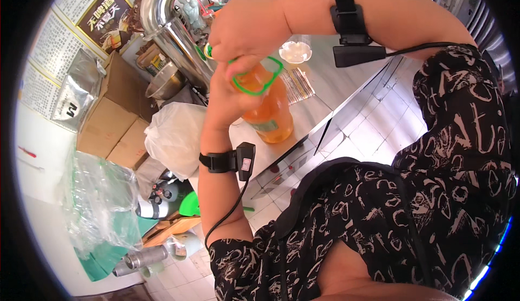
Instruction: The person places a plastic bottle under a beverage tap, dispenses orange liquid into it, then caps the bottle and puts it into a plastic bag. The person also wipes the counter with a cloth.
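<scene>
A large clear plastic bottle (277, 103) of orange liquid stands at the near edge of the counter, with a green carrying loop (278, 65) round its upper part. My left hand (230, 96) is wrapped round the bottle's neck, its thumb over the loop. Right above it, my right hand (246, 30) is closed over the top of the bottle. Both hands hide the mouth and any cap. A bit of green shows past the right hand's fingers; I cannot tell what it belongs to.
Beside the bottle on the counter (319, 106) are a white scalloped dish (296, 52) and a striped mat (299, 86). A thick steel pipe (181, 46) rises behind my hands. To the left are a white plastic bag (176, 136), cardboard boxes (116, 109) and a metal bowl (165, 82).
</scene>
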Demonstrator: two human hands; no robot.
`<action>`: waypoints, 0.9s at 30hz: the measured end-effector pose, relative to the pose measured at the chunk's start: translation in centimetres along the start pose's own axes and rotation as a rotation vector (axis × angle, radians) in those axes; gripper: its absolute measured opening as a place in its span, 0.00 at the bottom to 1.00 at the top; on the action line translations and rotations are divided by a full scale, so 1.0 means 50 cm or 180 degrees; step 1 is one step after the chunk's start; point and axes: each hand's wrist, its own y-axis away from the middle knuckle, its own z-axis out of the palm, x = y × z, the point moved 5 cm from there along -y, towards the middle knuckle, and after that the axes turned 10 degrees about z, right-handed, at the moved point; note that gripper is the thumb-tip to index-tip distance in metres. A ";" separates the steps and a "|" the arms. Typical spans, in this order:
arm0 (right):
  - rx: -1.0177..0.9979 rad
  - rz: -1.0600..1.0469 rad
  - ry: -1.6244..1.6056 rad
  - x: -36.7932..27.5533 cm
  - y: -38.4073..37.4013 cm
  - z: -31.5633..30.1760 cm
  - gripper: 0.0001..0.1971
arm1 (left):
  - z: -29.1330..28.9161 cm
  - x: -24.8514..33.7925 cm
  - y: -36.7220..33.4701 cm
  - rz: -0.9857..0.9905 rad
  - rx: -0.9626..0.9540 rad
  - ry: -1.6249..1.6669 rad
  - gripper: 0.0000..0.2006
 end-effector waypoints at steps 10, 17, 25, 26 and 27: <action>-0.0309 0.1432 -0.0276 0.015 0.015 0.030 0.22 | 0.038 0.007 -0.003 -0.0164 0.0701 -0.0884 0.38; 0.0483 -0.0712 -0.0374 -0.034 -0.004 0.012 0.20 | -0.026 0.018 0.036 -0.0188 -0.0331 0.0132 0.27; 0.0159 0.0490 -0.0619 0.003 -0.004 0.046 0.19 | 0.020 0.030 0.020 -0.0288 0.0895 -0.0741 0.33; 0.0056 0.0662 -0.0578 0.005 0.000 0.046 0.18 | 0.022 0.033 0.021 -0.0246 0.0961 -0.0877 0.33; -0.0254 0.0863 -0.0421 0.011 0.003 0.050 0.21 | 0.021 0.033 0.022 -0.0307 0.1003 -0.1016 0.33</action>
